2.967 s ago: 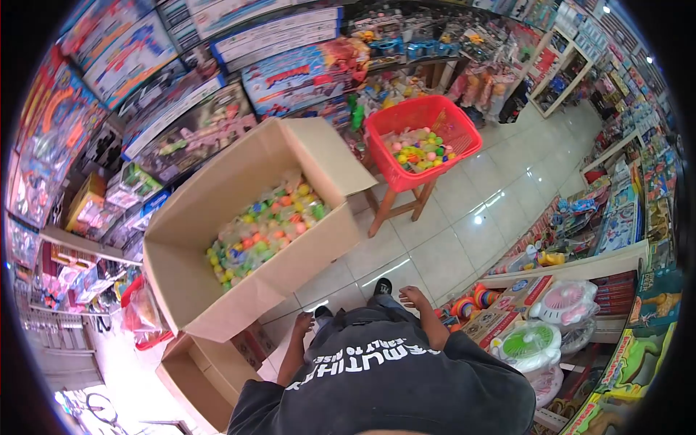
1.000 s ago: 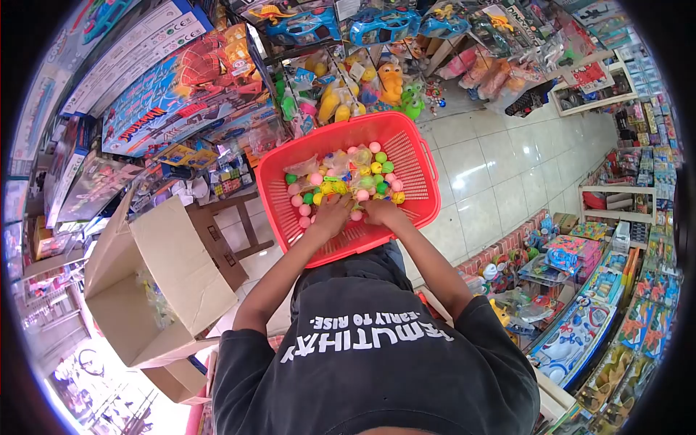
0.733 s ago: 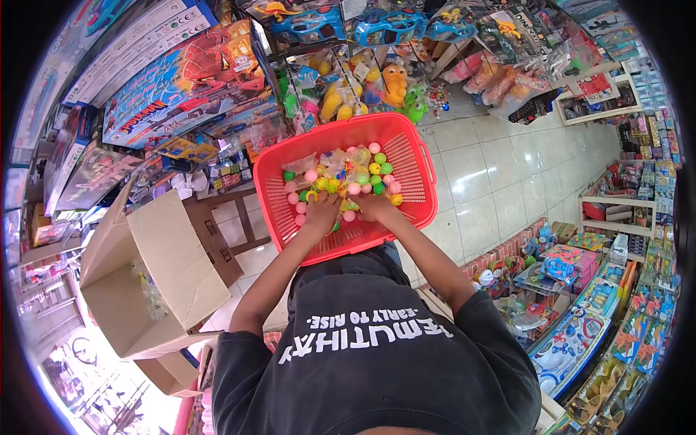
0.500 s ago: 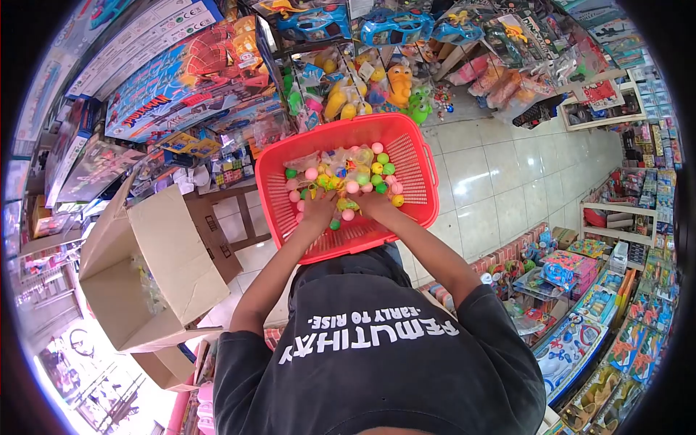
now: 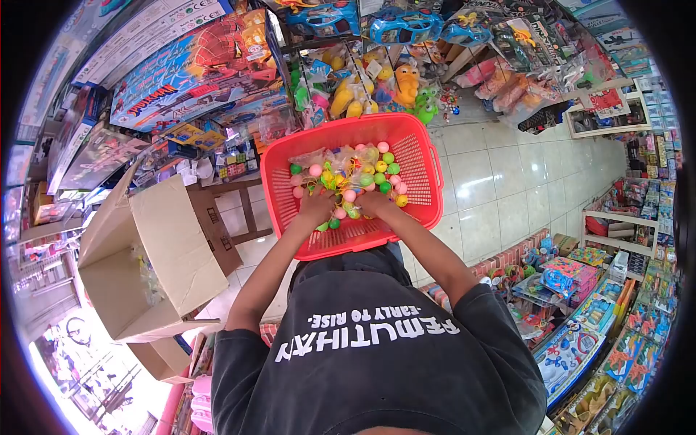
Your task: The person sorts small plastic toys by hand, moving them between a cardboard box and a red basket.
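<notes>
A red plastic basket (image 5: 428, 217) stands in front of my body, with several small pink, green and yellow balls (image 5: 383, 178) inside. Crumpled clear plastic (image 5: 310, 159) lies among them near the far side. Both hands are down in the basket, at the near edge of the pile. My left hand (image 5: 317, 207) touches the balls on the left, its fingertips hidden among them. A short gap separates it from my right hand (image 5: 373, 204), which reaches into the balls on the right. Its fingers are mostly hidden too, and whatever either hand holds cannot be made out.
An open cardboard box (image 5: 177, 250) with some clear-wrapped items inside stands at the left. Boxed toys (image 5: 196, 72) are stacked at the upper left, and bagged toys (image 5: 351, 94) hang beyond the basket. Tiled floor (image 5: 471, 174) and shelves of packaged toys (image 5: 573, 348) lie to the right.
The view has shifted slightly, so the basket appears a little farther right. My hands have moved slightly among the balls, and some balls between them lie differently.
</notes>
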Motion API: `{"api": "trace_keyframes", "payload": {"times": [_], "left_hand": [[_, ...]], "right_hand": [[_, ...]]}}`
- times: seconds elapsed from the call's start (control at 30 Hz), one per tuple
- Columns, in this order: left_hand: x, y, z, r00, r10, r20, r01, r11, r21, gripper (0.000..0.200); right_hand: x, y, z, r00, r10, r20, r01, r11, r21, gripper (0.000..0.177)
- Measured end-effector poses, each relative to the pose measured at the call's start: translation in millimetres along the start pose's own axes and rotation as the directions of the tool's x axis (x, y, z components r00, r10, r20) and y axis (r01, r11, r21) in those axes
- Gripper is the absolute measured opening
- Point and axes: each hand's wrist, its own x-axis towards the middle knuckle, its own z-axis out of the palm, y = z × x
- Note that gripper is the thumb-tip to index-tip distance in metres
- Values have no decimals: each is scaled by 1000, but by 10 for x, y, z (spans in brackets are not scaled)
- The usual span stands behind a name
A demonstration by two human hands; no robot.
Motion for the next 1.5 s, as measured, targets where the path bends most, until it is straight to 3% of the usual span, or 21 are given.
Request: {"api": "trace_keyframes", "payload": {"times": [0.17, 0.27, 0.33, 0.5, 0.6, 0.67, 0.7, 0.73, 0.77, 0.83, 0.9, 0.97, 1.03, 1.1, 1.17, 1.2, 1.23, 1.3, 1.33, 1.4, 1.5], "left_hand": [[-91, 37, 36, 998, -28, 64, 24, 997, 71, 25], [-122, 41, 106, 995, -44, 87, 39, 998, 57, 30], [-111, 78, 121, 987, -50, 154, 42, 998, 50, 31], [-135, 219, -97, 953, -64, 295, 65, 998, 5, 35], [-173, 241, -314, 960, -23, 281, 52, 994, -98, 47], [-204, 282, -498, 986, -120, 117, 147, 956, -255, 59], [-187, 250, -458, 985, -123, 119, 150, 955, -256, 59], [-156, 210, -404, 995, -33, 91, 72, 877, -475, 62], [-123, 173, -366, 998, 48, 39, -10, 746, -666, 65], [-90, 144, -415, 995, 98, 21, -53, 699, -713, 65], [-85, 143, -518, 989, 151, -1, -99, 646, -757, 65], [-120, 158, -668, 989, 31, 147, 97, 618, -780, 70], [-112, 113, -603, 983, -5, 181, 152, 570, -807, 70], [-108, 20, -474, 974, -36, 222, 208, 520, -829, 71], [-95, -134, -267, 989, -87, 118, 145, 709, -690, 72], [-96, -199, -159, 992, -104, 67, 121, 712, -692, 74], [-109, -202, -164, 992, -108, 68, 125, 711, -692, 74], [-114, -215, -192, 967, -214, 141, 254, 735, -628, 78], [-110, -218, -190, 966, -216, 142, 256, 734, -628, 78], [-76, -234, -160, 944, -255, 212, 331, 712, -619, 80], [-67, -229, -117, 961, -240, 138, 269, 687, -675, 80]], "right_hand": [[-119, 57, -112, 991, -115, 62, 110, 991, 77, 19], [-210, 167, -80, 973, -230, -1, 229, 967, 109, 19], [-329, 185, -180, 940, -334, -63, 339, 912, 232, 21], [-592, 131, -459, 954, -283, -100, 297, 849, 437, 25], [-677, 55, -639, 965, -259, -28, 234, 816, 529, 27], [-634, 34, -646, 969, -246, 15, 195, 799, 569, 28], [-593, 23, -619, 939, -302, -162, 341, 779, 525, 27], [-560, 23, -598, 875, -353, -330, 475, 752, 456, 26], [-528, 36, -595, 875, -356, -329, 477, 753, 454, 26], [-513, -23, -692, 933, -299, -201, 358, 696, 623, 28], [-387, -12, -650, 933, -299, -200, 354, 664, 659, 28], [-300, 1, -584, 935, -297, -196, 346, 629, 696, 28], [-385, -123, -617, 899, -265, -348, 435, 449, 781, 26], [-254, -25, -564, 925, -235, -299, 373, 404, 835, 21], [-295, -24, -659, 966, 37, -257, 207, 492, 846, 23], [183, 298, -286, 905, 39, -424, 313, 615, 724, 25], [183, 312, -271, 906, 35, -422, 313, 615, 724, 25], [149, 280, -310, 828, -71, -557, 341, 851, 399, 25], [120, 238, -299, 828, -73, -556, 342, 851, 399, 25], [68, 151, -239, 721, -226, -655, 260, 965, -46, 24], [35, 82, -220, 811, -120, -572, 187, 981, 59, 25]]}}
